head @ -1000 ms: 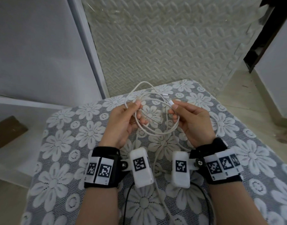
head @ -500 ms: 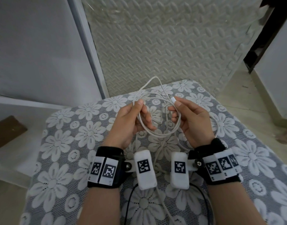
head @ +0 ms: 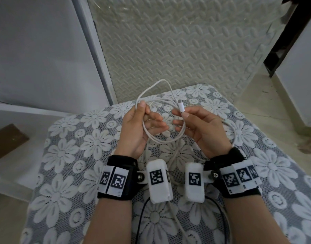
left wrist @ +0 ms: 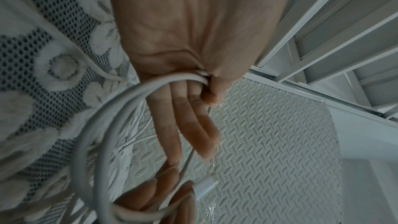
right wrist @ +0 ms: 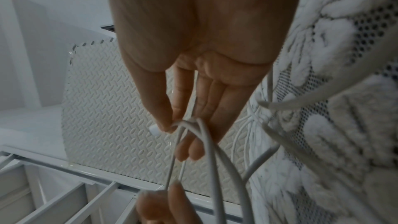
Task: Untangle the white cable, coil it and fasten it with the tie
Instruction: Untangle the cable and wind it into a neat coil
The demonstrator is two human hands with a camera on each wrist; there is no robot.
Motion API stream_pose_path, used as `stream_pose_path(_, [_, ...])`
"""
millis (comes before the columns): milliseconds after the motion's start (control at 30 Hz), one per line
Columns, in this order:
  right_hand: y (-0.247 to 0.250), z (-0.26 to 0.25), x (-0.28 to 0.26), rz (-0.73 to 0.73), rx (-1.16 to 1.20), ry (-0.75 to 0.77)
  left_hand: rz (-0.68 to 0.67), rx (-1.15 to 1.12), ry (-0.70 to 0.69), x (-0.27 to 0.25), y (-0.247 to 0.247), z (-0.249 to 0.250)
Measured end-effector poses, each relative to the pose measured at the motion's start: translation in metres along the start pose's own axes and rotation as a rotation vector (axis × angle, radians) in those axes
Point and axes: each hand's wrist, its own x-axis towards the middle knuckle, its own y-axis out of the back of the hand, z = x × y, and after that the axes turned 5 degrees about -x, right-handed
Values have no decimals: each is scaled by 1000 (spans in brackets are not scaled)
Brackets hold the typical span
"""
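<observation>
The white cable hangs in loose loops between my hands above the flowered cloth. My left hand pinches several strands between thumb and index finger, its other fingers stretched out inside the loop; the left wrist view shows that pinch on the cable. My right hand pinches the cable's white plug between thumb and index finger, and in the right wrist view the plug shows at the thumb tip. One strand trails down toward me between the wrists. No tie is in view.
The cloth-covered surface ends just beyond my hands. Past it lies a ribbed foam floor mat. A white frame stands at the left, with a brown block on the floor. Black wires run from the wrist cameras.
My hands have drawn slightly apart, widening the loop. The left hand's lower fingers have straightened. The far loop has risen past the cloth's edge, and the plug points more upright.
</observation>
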Motion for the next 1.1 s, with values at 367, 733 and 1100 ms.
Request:
stream_pose_path(367, [1, 0, 0, 77, -103, 11, -1, -126, 23, 0, -1, 3])
stream_pose_path(733, [-1, -1, 1, 251, -46, 125, -56, 214, 115, -3, 7, 8])
stream_pose_path(1100, [-1, -4, 0, 185, -30, 107, -106, 59, 156, -3, 2, 8])
